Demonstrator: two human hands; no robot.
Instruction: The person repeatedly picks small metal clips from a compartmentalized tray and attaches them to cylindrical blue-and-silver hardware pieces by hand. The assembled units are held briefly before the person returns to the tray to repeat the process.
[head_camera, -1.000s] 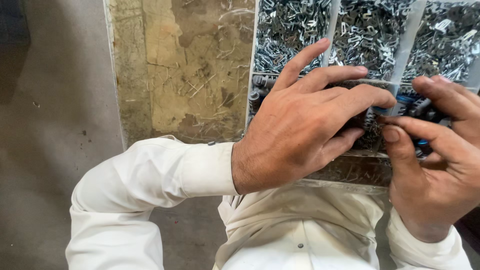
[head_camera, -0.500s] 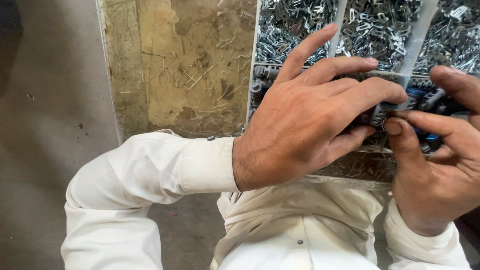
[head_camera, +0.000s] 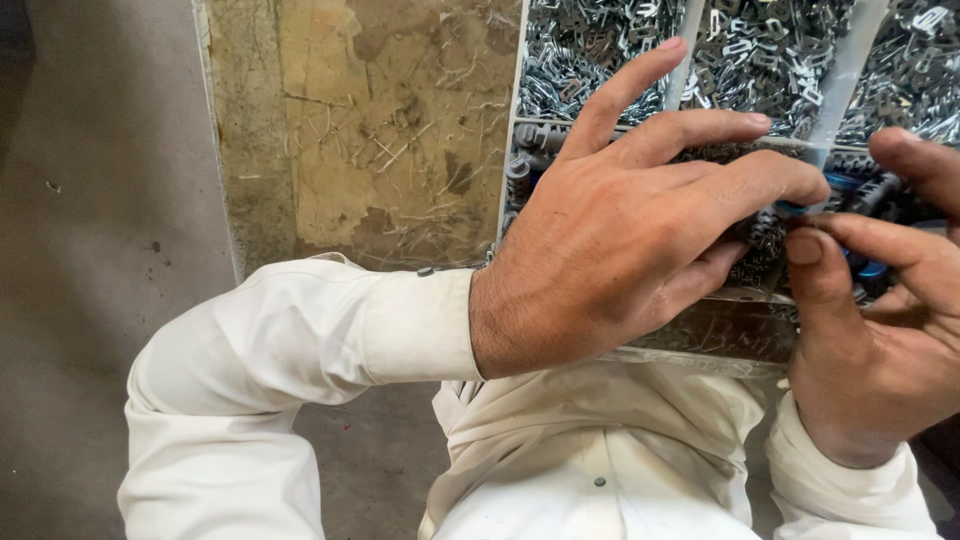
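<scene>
- Scratched, stained tabletop (head_camera: 380, 130) spreads left of both hands, strewn with thin wire bits; grey floor (head_camera: 90, 250) lies beyond.
- Left hand (head_camera: 640, 230) lies fingers spread over a divided tray (head_camera: 835, 75), hiding most of the near compartment.
- Right hand (head_camera: 880, 330) meets it, grip pinched together on a small blue-and-black part (head_camera: 860, 190).
- Beyond the grip, compartments hold heaps of small metal clips (head_camera: 760, 50).
- Grey ribbed plugs (head_camera: 530, 150) sit left of the grip.
</scene>
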